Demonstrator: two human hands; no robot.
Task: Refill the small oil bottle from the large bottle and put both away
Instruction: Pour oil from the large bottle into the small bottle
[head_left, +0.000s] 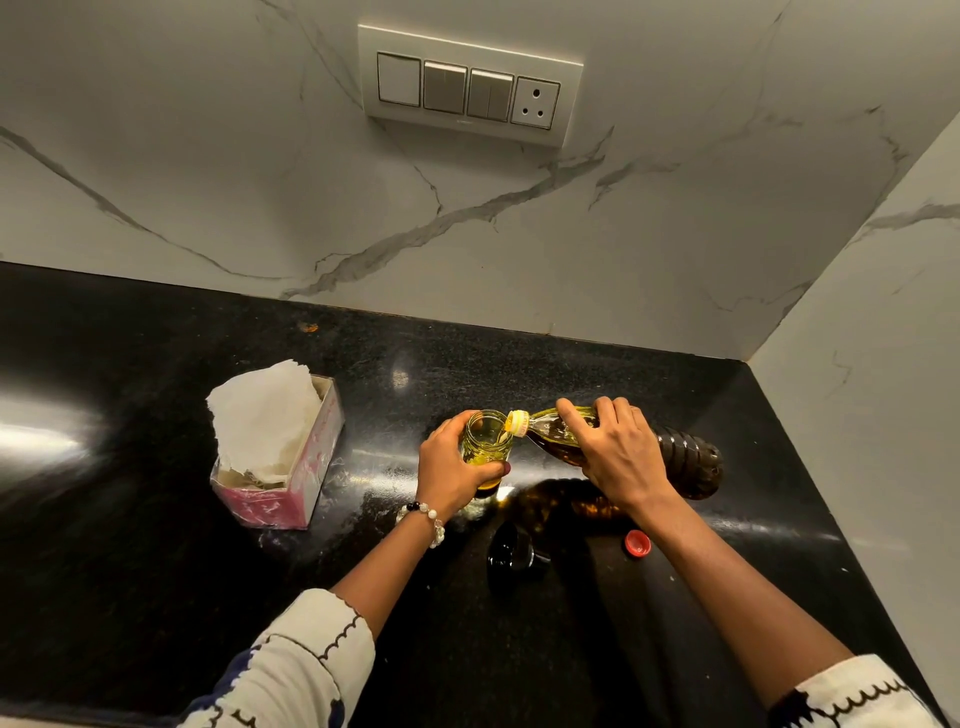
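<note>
The left hand (451, 462) held the small oil bottle (485, 441), a clear glass jar that stood upright on the black worktop (156, 519), a little right of the middle. Its grip was wrapped around the jar's near side, fingers pressed on the glass. The right hand (615, 452) held the large bottle (685, 460) almost flat, its grip closed over the shoulder, and the yellow neck (517, 422) rested at the jar's right rim. Yellow oil already filled much of the jar.

The danger, as I judged it, was overflow: the large bottle lay nearly horizontal, so the oil could come in gulps, and the jar had little room left. The neck sat at the edge of the mouth and not over its middle, so a small slip could send oil down the outside and make the glass slippery in the left hand.

The red cap (637, 543) and a dark lid (511, 553) lay on the worktop near the person, just under the right forearm, where a sleeve could knock them. The tissue box (291, 467) stood to the left, well apart.
</note>
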